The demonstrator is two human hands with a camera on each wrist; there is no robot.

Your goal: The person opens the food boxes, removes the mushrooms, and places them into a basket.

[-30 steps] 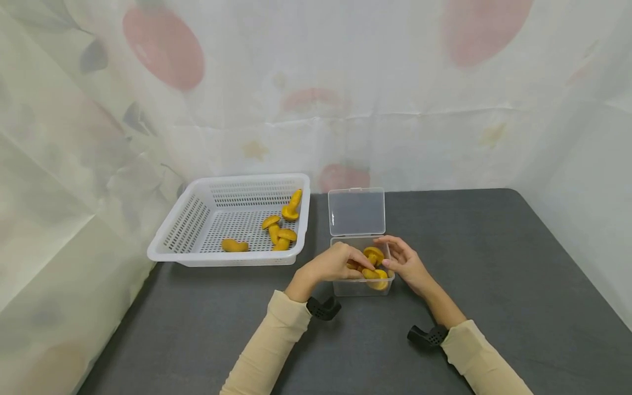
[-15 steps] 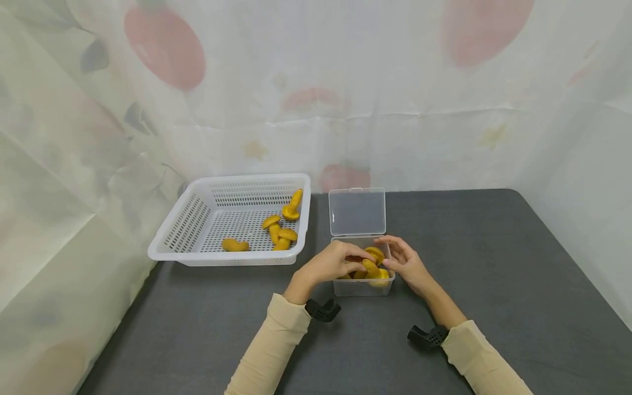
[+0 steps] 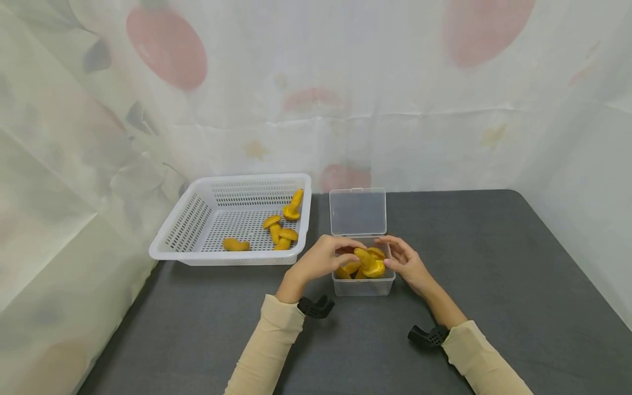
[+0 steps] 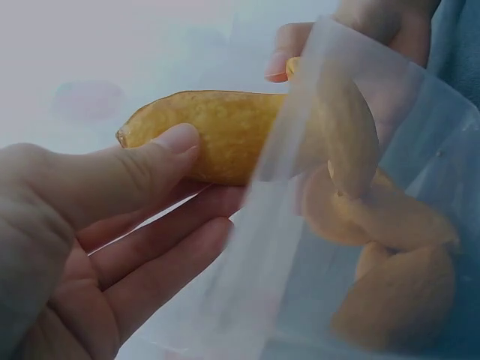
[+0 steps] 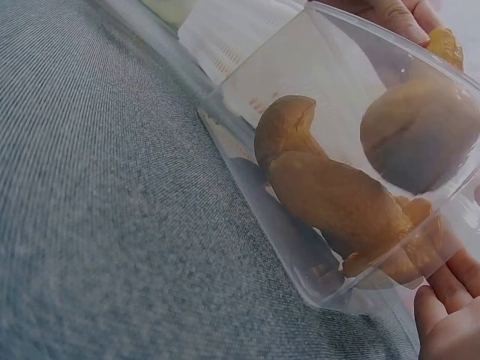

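Just above the clear plastic box (image 3: 362,288), my left hand (image 3: 321,259) pinches a yellow mushroom (image 4: 225,127) by its stem between thumb and fingers. The mushroom's cap (image 3: 375,269) points right, over the box's opening. My right hand (image 3: 410,267) holds the box at its right end, with fingers reaching around the back corner and the thumb by the right wall. Several other mushrooms (image 5: 337,195) lie inside the box and show through its wall. The box's hinged lid (image 3: 357,213) stands open behind it.
To the left of the box stands a white perforated basket (image 3: 237,258). Several yellow mushrooms (image 3: 291,208) lie in it, mostly on its right side. A dark grey table (image 3: 484,263) bears both containers, and a printed curtain (image 3: 395,82) hangs behind.
My left hand has drawn slightly left and up, and the mushroom in its fingers has risen from among the others in the box. My right hand stays at the box.
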